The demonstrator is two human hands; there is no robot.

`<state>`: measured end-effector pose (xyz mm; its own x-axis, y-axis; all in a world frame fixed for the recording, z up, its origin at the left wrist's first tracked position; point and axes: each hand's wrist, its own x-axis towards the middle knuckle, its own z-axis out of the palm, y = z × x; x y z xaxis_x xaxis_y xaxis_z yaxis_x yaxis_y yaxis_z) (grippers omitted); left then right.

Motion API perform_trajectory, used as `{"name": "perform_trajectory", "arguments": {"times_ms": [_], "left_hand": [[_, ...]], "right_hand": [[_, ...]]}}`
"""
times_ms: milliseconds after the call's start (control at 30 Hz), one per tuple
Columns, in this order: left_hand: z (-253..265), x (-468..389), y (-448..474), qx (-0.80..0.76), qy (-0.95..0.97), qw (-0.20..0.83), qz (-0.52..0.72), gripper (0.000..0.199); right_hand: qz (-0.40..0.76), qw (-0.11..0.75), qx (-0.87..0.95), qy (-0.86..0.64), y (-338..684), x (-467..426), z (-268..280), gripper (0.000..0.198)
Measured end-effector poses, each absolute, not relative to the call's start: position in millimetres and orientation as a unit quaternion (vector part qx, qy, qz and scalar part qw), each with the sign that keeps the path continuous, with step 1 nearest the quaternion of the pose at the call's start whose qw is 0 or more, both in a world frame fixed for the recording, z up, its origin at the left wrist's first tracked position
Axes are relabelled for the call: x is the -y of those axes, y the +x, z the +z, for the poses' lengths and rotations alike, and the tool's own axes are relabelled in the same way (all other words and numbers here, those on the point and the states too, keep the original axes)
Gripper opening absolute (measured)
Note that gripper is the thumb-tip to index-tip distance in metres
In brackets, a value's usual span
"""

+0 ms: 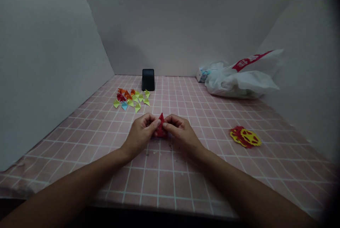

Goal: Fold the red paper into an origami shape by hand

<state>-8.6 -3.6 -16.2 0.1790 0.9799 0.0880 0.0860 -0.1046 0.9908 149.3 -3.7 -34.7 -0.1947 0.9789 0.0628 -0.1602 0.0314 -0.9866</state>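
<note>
A piece of folded red paper [160,130] with a pointed top stands between my hands, above the front middle of the table. My left hand [143,130] pinches its left side between thumb and fingers. On the other side, my right hand [182,132] is closed on the right edge, its thumb pressed near the paper's middle. Parts of the paper are covered by my fingers. Beyond my left hand lies a group of small folded paper pieces [137,107] in yellow, orange, red and blue.
A black phone [148,79] leans upright at the back. Red and yellow paper cut-outs [251,138] lie to the right. A white plastic bag [239,83] rests at the back right beside a small box [202,74]. Pale walls enclose the checked tablecloth [101,157] on three sides.
</note>
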Motion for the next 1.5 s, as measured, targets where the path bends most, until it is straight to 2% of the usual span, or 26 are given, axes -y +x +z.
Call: {"name": "perform_trajectory", "arguments": {"times_ms": [467,800,933,1267,1500], "left_hand": [[-18.4,2.9,-8.9,-0.439,0.548,0.537,0.467,0.022],[-21.3,6.9,-8.8,-0.45,0.594,0.483,0.46,0.024],[-22.9,6.1,-8.1,-0.455,0.594,0.47,0.469,0.017],[-19.3,2.9,-11.5,-0.481,0.675,0.348,0.439,0.02],[-16.6,4.6,-8.6,-0.464,0.614,0.435,0.467,0.023]], "right_hand": [[0.623,0.471,0.522,-0.343,147.5,5.4,-33.6,0.011],[0.616,0.47,0.529,-0.347,144.2,7.6,-33.3,0.012],[0.618,0.469,0.526,-0.349,144.4,7.3,-33.9,0.012],[0.603,0.448,0.544,-0.374,146.6,8.0,-28.0,0.016],[0.62,0.448,0.54,-0.352,147.3,7.1,-24.3,0.014]]}}
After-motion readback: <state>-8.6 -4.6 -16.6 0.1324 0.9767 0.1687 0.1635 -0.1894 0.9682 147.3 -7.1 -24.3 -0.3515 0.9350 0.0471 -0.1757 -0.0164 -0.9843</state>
